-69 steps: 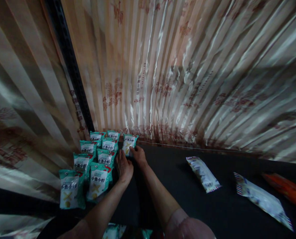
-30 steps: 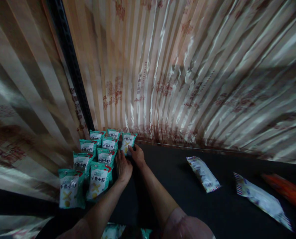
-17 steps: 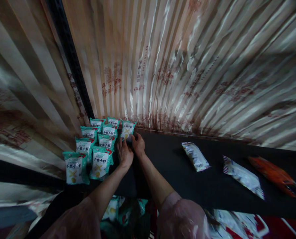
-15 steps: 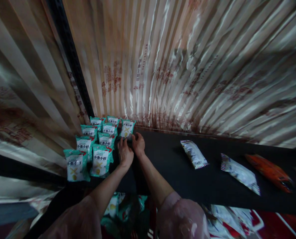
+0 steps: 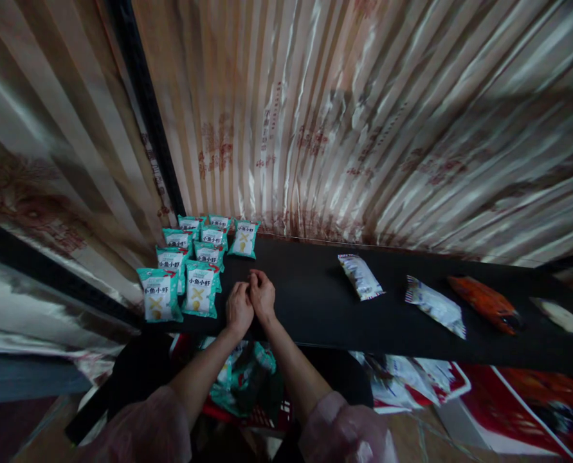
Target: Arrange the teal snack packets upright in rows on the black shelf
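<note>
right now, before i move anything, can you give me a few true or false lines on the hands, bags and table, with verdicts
1. The left hand and right hand are close together in front of the person. True.
2. The orange packet is in the left hand. False: the orange packet lies on the black table.
3. A lone green bag stands to the right of the other green bags on the table. True.
4. The two white packets lie to the left of the green bags. False: the two white packets lie to their right.
5. A red basket is lower than the tabletop. True.
</note>
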`<control>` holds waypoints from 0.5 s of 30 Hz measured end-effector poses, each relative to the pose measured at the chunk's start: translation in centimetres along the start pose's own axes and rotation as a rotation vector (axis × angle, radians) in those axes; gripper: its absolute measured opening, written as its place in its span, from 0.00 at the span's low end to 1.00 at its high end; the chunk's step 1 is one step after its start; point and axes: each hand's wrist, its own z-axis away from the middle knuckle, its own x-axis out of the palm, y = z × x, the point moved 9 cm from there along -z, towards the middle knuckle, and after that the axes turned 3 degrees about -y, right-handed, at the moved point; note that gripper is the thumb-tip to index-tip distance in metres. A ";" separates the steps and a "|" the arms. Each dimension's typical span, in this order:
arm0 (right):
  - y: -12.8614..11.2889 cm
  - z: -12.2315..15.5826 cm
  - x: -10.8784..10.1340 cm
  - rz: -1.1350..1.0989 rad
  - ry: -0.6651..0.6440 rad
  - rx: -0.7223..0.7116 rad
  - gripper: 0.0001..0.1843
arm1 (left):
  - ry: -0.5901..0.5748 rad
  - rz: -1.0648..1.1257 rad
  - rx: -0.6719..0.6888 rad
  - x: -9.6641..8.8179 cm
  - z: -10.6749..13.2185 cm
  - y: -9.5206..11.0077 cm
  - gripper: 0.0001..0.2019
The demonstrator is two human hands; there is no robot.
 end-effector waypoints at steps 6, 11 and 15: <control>-0.1 4.0 0.9 -0.064 -0.015 -0.052 0.15 | -0.001 -0.009 0.095 -0.4 3.6 -1.2 0.11; -0.1 7.3 1.7 -0.091 -0.004 -0.113 0.15 | 0.051 0.075 0.227 -1.3 6.6 -2.1 0.12; -0.5 9.9 2.0 -0.082 0.013 -0.175 0.16 | 0.052 0.102 0.271 -2.1 8.6 -2.9 0.12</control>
